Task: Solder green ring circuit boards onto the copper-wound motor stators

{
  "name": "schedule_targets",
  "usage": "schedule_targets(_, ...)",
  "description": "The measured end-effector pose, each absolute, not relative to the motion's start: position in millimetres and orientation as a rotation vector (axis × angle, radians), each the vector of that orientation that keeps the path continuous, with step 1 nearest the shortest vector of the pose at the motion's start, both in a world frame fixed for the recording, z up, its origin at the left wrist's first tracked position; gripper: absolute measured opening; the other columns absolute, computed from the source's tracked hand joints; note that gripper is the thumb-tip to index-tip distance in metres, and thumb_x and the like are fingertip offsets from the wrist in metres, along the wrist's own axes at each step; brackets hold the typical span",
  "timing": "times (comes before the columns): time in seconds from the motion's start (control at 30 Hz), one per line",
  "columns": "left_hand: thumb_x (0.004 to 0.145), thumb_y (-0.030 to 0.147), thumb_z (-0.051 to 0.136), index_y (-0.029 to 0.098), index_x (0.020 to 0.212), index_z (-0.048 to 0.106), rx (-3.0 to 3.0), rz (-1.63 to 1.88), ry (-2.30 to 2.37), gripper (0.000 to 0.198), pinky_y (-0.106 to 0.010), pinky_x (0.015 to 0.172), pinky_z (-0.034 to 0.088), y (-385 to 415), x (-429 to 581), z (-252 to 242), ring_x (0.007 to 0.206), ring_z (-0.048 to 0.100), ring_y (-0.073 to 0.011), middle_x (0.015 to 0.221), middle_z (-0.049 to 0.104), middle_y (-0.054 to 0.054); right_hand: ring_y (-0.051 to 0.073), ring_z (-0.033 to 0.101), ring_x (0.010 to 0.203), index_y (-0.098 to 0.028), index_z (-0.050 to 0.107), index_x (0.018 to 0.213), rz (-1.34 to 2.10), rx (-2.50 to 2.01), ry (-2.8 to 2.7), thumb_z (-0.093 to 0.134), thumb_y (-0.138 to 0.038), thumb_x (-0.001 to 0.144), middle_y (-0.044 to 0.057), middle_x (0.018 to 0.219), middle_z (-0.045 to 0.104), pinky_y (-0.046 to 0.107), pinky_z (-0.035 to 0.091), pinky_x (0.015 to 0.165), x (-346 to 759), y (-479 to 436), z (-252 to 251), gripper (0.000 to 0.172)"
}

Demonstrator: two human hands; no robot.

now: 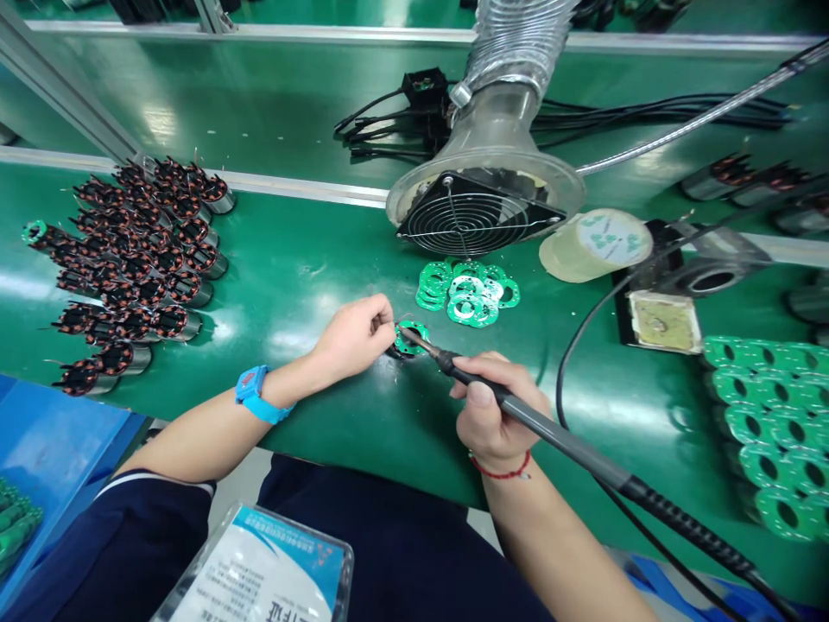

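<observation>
My right hand (498, 406) grips a soldering iron (557, 436) like a pen, its tip pointing left and down. The tip is over a green ring-shaped circuit board (413, 337) that sits on a motor stator in front of me. At the left edge of that board is my left hand (359, 333), its fingers curled and pinched together. Whatever those fingertips hold is too small to make out. Behind the board lies a loose pile of green ring circuit boards (472, 298) on the green table.
Rows of motor stators (142, 259) stand at left. Above the work hangs a fume extractor (466, 216) with a fan grille. A tape roll (596, 246) and a soldering iron stand (667, 320) are at right, near rows of board-topped stators (770, 423). The iron's black cable (570, 371) loops across.
</observation>
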State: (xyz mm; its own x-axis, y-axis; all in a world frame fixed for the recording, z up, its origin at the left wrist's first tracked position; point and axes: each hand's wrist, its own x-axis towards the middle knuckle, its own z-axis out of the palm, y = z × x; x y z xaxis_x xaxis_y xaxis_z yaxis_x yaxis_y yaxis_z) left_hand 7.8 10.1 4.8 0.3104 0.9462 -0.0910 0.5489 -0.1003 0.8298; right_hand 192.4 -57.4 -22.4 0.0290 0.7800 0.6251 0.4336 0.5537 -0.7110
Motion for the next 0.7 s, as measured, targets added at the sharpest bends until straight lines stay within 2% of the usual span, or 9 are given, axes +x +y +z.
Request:
schedule_targets(0.07,0.075,0.009,0.048,0.018,0.067,0.045,1.802,0.613,1.356,0.012,-0.025,0.057,0.03,9.3,8.1,5.6,0.057,0.04,-0.01,0.062,0.048,0.005,0.016,0.056,0.05,-0.024,0.065,0.103,0.346,-1.041,-1.593,0.054,-0.031,0.091,-0.001,0.064,0.063,0.034,0.047,0.054,191.2,-58.3,-22.3,0.018)
schedule_targets(0.13,0.075,0.009,0.048,0.019,0.067,0.045,1.835,0.603,1.362,0.013,-0.026,0.057,0.03,8.5,8.6,6.8,0.059,0.041,-0.0106,0.063,0.048,0.004,0.018,0.064,0.057,-0.024,0.061,0.115,0.37,-1.06,-1.562,0.054,-0.027,0.092,0.001,0.072,0.068,0.035,0.052,0.058,188.4,-58.2,-21.8,0.024)
schedule_targets(0.23,0.075,0.008,0.048,0.019,0.067,0.044,1.864,0.585,1.377,0.014,-0.026,0.058,0.03,8.2,9.8,8.1,0.059,0.041,-0.0113,0.063,0.047,0.004,0.021,0.071,0.081,-0.025,0.049,0.131,0.433,-1.16,-1.593,0.048,-0.023,0.095,0.005,0.092,0.074,0.039,0.056,0.074,183.0,-54.1,-20.8,0.037)
schedule_targets(0.33,0.075,0.008,0.047,0.02,0.067,0.042,1.887,0.574,1.397,0.015,-0.026,0.058,0.03,9.6,10.6,7.2,0.059,0.041,-0.0118,0.062,0.046,0.004,0.026,0.065,0.109,-0.028,0.048,0.133,0.434,-1.244,-1.863,0.052,-0.024,0.091,0.007,0.115,0.07,0.046,0.051,0.093,178.4,-45.7,-20.7,0.042)
schedule_targets(0.4,0.075,0.009,0.048,0.02,0.066,0.041,1.903,0.577,1.401,0.015,-0.026,0.058,0.03,10.5,10.1,6.2,0.059,0.041,-0.0121,0.062,0.046,0.004,0.029,0.058,0.118,-0.027,0.047,0.135,0.451,-1.248,-2.027,0.054,-0.022,0.087,0.009,0.128,0.063,0.05,0.048,0.097,175.9,-40.8,-20.6,0.049)
schedule_targets(0.47,0.076,0.011,0.048,0.02,0.066,0.041,1.907,0.573,1.4,0.015,-0.026,0.059,0.032,9.9,8.8,6.8,0.06,0.043,-0.0128,0.063,0.048,0.003,0.029,0.057,0.117,-0.024,0.046,0.137,0.463,-1.264,-2.08,0.052,-0.018,0.084,0.011,0.128,0.061,0.051,0.048,0.096,173.9,-38.5,-19.0,0.054)
schedule_targets(0.53,0.08,0.016,0.047,0.02,0.07,0.045,1.881,0.552,1.393,0.011,-0.027,0.061,0.035,7.2,6.4,9.3,0.064,0.048,-0.0143,0.066,0.052,0.002,0.028,0.058,0.109,-0.021,0.049,0.134,0.465,-1.318,-2.066,0.049,-0.015,0.083,0.012,0.119,0.063,0.048,0.05,0.093,172.7,-38.5,-16.0,0.052)
schedule_targets(0.63,0.089,0.03,0.045,0.02,0.086,0.051,1.777,0.476,1.323,0.012,-0.028,0.067,0.042,2.9,0.3,12.3,0.072,0.057,-0.0167,0.077,0.061,0.0,0.027,0.059,0.101,-0.019,0.051,0.13,0.441,-1.398,-2.02,0.054,-0.02,0.085,0.012,0.11,0.065,0.045,0.053,0.089,173.9,-38.6,-12.0,0.046)
schedule_targets(0.7,0.089,0.037,0.047,0.021,0.091,0.053,1.81,0.312,1.215,0.017,-0.028,0.066,0.042,1.7,-4.4,12.8,0.071,0.058,-0.0176,0.079,0.063,0.0,0.027,0.059,0.098,-0.018,0.05,0.13,0.409,-1.417,-1.99,0.059,-0.023,0.084,0.012,0.109,0.066,0.044,0.054,0.087,176.9,-37.9,-10.7,0.046)
